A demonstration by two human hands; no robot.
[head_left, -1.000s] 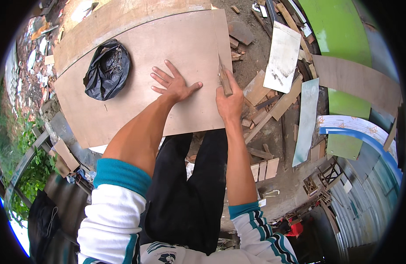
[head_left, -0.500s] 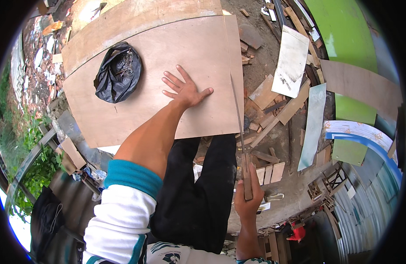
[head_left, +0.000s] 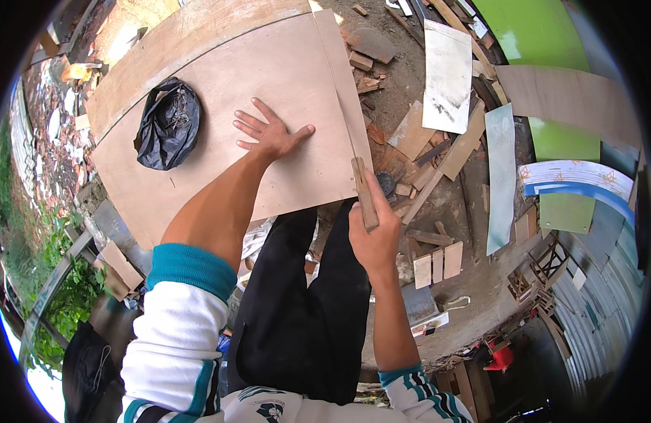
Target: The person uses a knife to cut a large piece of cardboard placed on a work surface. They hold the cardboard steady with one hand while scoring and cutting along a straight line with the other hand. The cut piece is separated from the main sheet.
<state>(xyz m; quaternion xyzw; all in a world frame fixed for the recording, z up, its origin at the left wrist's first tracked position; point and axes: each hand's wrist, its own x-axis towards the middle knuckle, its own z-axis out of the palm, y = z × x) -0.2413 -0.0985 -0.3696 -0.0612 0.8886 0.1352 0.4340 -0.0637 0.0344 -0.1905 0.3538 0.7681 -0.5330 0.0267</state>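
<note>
A thin plywood sheet [head_left: 219, 134] lies in front of me, with a long straight cut line near its right edge. My left hand [head_left: 270, 134] presses flat on it, fingers spread and holding nothing. At the sheet's near right edge my right hand [head_left: 376, 236] is closed round the wooden handle of a handsaw [head_left: 364, 194]. The saw's blade hardly shows now; it appears to have gone down at the cut line, largely hidden below the sheet. Left of my left hand, a black plastic bag [head_left: 148, 134] sits on the plywood, its mouth rolled back round a heap of nails.
Wood offcuts [head_left: 449, 151] litter the ground to the right, with a white panel [head_left: 446, 77] and a pale strip [head_left: 500, 180] among them. Green boards [head_left: 565, 144] stand farther right. Plants [head_left: 54, 275] and a metal rail [head_left: 47, 289] are on the left.
My right hand has pushed the saw forward and up to the sheet's edge, so its long blade no longer shows. My left hand stays flat on the plywood; the whole view has shifted slightly.
</note>
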